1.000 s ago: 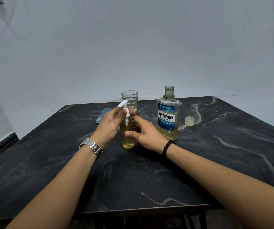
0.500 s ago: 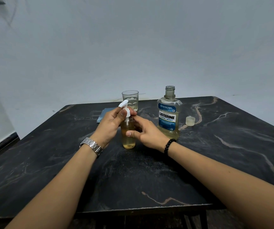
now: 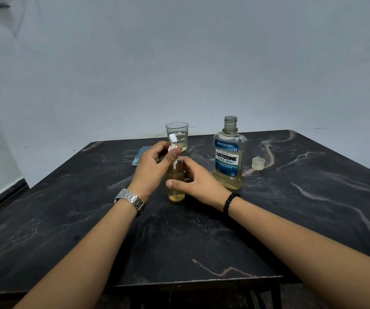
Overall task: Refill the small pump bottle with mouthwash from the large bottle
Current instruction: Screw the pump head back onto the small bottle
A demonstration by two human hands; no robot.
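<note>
The small pump bottle [image 3: 176,190] stands upright at the table's middle, filled with yellowish liquid, its white pump head [image 3: 172,139] on top. My left hand [image 3: 151,169] grips the pump collar between thumb and fingers. My right hand [image 3: 196,181] wraps the bottle's body from the right, thumb across its front. The large mouthwash bottle [image 3: 229,157], blue label, stands uncapped to the right of my hands, with yellowish liquid low in it. Its clear cap [image 3: 258,163] lies on the table just right of it.
An empty clear glass [image 3: 177,132] stands behind the pump bottle. A folded blue cloth [image 3: 140,156] lies behind my left hand. The dark marbled table [image 3: 313,208] stands against a pale wall, front edge near me.
My left hand's grip on the pump collar has shifted slightly, thumb now across the front. The right hand stays around the bottle. Bottles, cap and glass have not moved.
</note>
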